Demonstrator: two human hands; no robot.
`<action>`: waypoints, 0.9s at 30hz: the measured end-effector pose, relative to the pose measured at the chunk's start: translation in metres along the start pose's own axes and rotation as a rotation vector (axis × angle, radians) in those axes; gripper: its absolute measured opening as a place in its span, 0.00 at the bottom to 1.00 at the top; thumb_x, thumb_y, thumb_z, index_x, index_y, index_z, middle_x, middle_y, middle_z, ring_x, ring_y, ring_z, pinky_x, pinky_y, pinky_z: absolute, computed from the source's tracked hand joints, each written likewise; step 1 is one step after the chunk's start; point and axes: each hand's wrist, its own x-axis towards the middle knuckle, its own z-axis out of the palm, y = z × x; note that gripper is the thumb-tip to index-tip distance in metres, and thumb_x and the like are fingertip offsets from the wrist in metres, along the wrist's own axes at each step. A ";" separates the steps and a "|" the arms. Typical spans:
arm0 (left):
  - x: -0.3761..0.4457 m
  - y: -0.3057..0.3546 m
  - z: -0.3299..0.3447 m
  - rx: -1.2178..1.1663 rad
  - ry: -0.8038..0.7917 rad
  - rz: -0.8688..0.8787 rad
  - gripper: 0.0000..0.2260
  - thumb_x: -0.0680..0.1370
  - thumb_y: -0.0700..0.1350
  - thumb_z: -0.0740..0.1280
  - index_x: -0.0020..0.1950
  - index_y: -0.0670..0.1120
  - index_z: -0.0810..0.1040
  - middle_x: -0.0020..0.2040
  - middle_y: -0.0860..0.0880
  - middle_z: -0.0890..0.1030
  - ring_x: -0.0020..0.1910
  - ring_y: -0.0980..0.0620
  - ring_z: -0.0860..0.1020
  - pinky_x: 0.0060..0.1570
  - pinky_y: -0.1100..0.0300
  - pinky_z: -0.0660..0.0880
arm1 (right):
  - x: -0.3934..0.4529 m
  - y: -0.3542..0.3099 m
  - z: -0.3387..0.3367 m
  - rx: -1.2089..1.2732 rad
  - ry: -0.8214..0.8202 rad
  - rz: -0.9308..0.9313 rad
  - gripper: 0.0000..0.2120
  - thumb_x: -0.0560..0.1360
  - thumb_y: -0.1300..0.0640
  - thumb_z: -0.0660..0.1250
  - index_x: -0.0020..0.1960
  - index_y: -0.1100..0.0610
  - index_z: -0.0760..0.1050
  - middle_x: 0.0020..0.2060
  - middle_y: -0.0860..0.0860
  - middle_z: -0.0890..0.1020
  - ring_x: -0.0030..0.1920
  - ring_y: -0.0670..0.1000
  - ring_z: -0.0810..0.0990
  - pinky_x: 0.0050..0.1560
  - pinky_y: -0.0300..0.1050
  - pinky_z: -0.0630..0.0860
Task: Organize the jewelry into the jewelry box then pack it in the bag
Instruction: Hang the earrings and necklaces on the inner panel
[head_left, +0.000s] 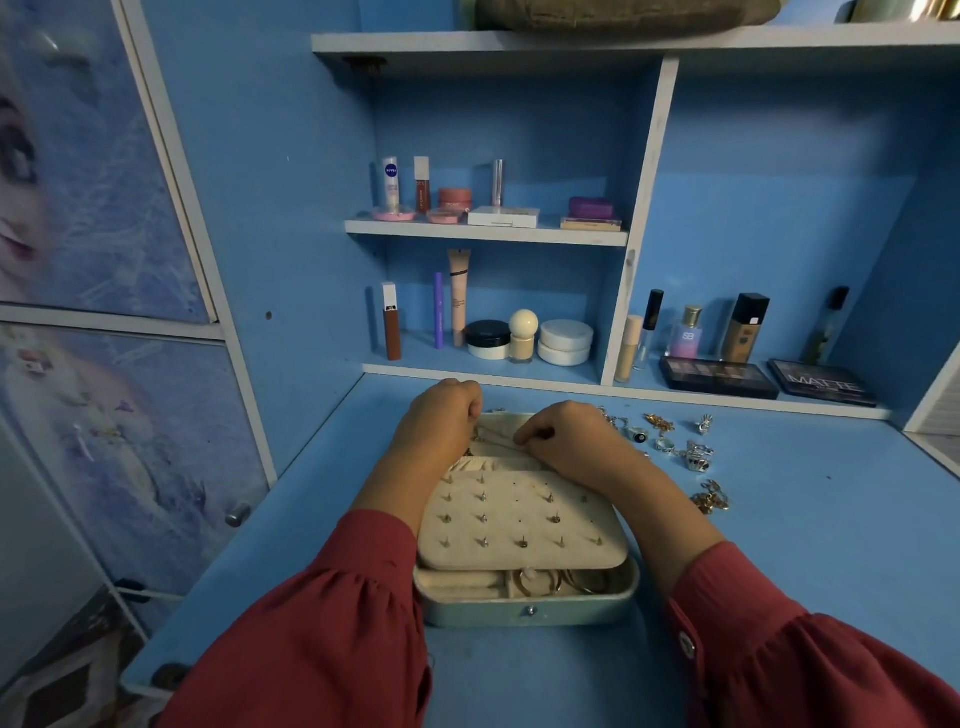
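Observation:
An open pale green jewelry box (524, 613) with a cream lining lies on the blue desk in front of me. Its cream earring panel (519, 519) carries several stud earrings, and bangles (566, 582) lie in the front compartment. My left hand (441, 421) is curled at the box's far left corner. My right hand (566, 436) pinches a thin chain (498, 441) over the far lining. What the left fingers hold is hidden. Loose rings and chains (670, 441) lie on the desk to the right of the box.
A gold chain pile (711, 501) lies right of my forearm. Cosmetics fill the shelves behind, with eyeshadow palettes (717, 376) on the low ledge. A cupboard with picture doors (104, 208) stands at the left. The desk edge is near me.

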 end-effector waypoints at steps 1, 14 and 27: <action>0.000 -0.001 0.001 -0.001 0.011 0.016 0.12 0.73 0.31 0.60 0.42 0.49 0.73 0.45 0.48 0.74 0.45 0.45 0.76 0.45 0.51 0.77 | 0.000 0.000 0.000 -0.005 -0.002 0.000 0.13 0.76 0.63 0.63 0.53 0.54 0.83 0.52 0.48 0.83 0.43 0.41 0.74 0.47 0.32 0.68; -0.001 -0.004 0.002 0.007 0.008 0.029 0.10 0.78 0.39 0.62 0.53 0.45 0.83 0.53 0.46 0.75 0.52 0.47 0.75 0.53 0.55 0.74 | 0.000 -0.001 -0.001 -0.010 -0.014 -0.005 0.13 0.76 0.63 0.62 0.55 0.54 0.82 0.53 0.48 0.82 0.43 0.42 0.74 0.48 0.33 0.69; -0.003 -0.005 0.001 0.032 0.007 0.003 0.08 0.77 0.39 0.63 0.49 0.47 0.81 0.52 0.48 0.75 0.58 0.48 0.69 0.58 0.51 0.72 | 0.000 -0.002 -0.001 -0.002 -0.039 0.008 0.13 0.76 0.63 0.62 0.55 0.54 0.82 0.54 0.48 0.82 0.46 0.44 0.75 0.50 0.35 0.70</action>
